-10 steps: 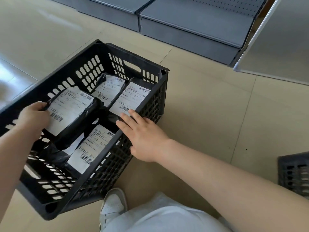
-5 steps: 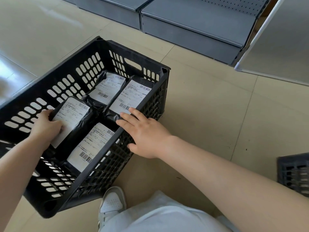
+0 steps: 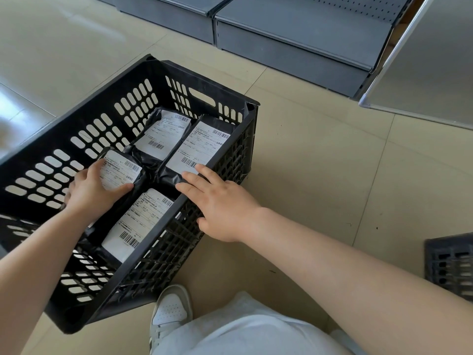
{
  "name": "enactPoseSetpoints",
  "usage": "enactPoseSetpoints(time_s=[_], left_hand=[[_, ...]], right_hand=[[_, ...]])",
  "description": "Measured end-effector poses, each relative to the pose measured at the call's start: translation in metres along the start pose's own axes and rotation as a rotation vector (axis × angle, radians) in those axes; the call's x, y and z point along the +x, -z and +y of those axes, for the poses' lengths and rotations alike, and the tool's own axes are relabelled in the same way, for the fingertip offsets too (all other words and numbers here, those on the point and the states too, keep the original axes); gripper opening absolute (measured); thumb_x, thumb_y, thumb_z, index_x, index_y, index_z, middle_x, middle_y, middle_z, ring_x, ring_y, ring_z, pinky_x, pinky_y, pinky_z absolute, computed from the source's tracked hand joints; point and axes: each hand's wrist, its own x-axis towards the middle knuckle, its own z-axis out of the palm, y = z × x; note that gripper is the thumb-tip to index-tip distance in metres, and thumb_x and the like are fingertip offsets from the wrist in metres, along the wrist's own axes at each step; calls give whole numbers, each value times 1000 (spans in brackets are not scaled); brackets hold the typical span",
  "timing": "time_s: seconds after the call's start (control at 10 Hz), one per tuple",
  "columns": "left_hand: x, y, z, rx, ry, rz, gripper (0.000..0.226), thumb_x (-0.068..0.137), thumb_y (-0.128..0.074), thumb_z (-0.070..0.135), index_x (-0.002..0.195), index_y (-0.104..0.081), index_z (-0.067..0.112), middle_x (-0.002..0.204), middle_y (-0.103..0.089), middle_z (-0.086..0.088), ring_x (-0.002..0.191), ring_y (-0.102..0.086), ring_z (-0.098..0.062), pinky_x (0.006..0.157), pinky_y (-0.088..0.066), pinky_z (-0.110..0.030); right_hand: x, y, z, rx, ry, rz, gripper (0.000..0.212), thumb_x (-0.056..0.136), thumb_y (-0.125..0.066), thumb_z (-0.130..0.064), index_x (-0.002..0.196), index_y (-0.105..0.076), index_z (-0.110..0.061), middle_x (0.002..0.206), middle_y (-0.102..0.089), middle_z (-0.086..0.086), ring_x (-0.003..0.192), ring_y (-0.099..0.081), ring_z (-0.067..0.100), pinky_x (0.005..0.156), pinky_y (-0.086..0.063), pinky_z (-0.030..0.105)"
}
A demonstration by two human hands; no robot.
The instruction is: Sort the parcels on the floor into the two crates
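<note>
Head view, looking down: the left hand (image 3: pixel 92 193) is inside the black crate (image 3: pixel 84 119), thumb across the white label of a black parcel (image 3: pixel 120 170), with the fingers wrapped round its near end, so it grips that parcel against the crate's left wall. The right hand (image 3: pixel 220 203) lies flat on the crate's right rim, fingers straight and slightly spread, steadying it; it holds nothing.

Three more parcels lie label-up in the crate: one at the far left (image 3: pixel 163 134), one at the far right (image 3: pixel 199 149), one on the near right (image 3: pixel 138 226). The held parcel fills the fourth slot, touching its neighbours.

My read: this is the setting-down step. To do it well, press the parcel flat so the label faces up like the others, keep it snug to the wall without riding onto the near one, and let the right hand keep the crate from sliding on the smooth floor.

The floor (image 3: pixel 320 162) is pale glossy tile with thin grout lines; no loose parcels show on it here. A corner of a second crate (image 3: pixel 450 265) peeks in at the right edge, well apart. Grey metal shelving (image 3: pixel 294 39) runs along the far side, and a white shoe (image 3: pixel 171 308) sits just beside the crate's near corner.
</note>
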Motion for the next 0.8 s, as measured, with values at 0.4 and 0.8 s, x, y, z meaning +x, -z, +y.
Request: enactPoseSetpoints(time_s=[0.4, 0.8], left_hand=[[-7, -18, -3, 245, -102, -71, 84, 88, -29, 77, 156, -3, 35, 166, 2, -9, 151, -1, -33, 118, -1, -58], [-18, 0, 18, 173, -154, 20, 77, 94, -28, 70, 157, -1, 36, 166, 9, -5, 152, 11, -28, 118, 11, -51]], right_hand=[[-1, 0, 1, 19, 9, 5, 75, 99, -47, -26, 160, -3, -25, 169, 8, -3, 153, 16, 20, 118, -27, 42], [-8, 14, 8, 229, -19, 7, 72, 99, -47, -21, 160, -9, -27, 169, 5, -4, 153, 14, 12, 123, -2, 39]])
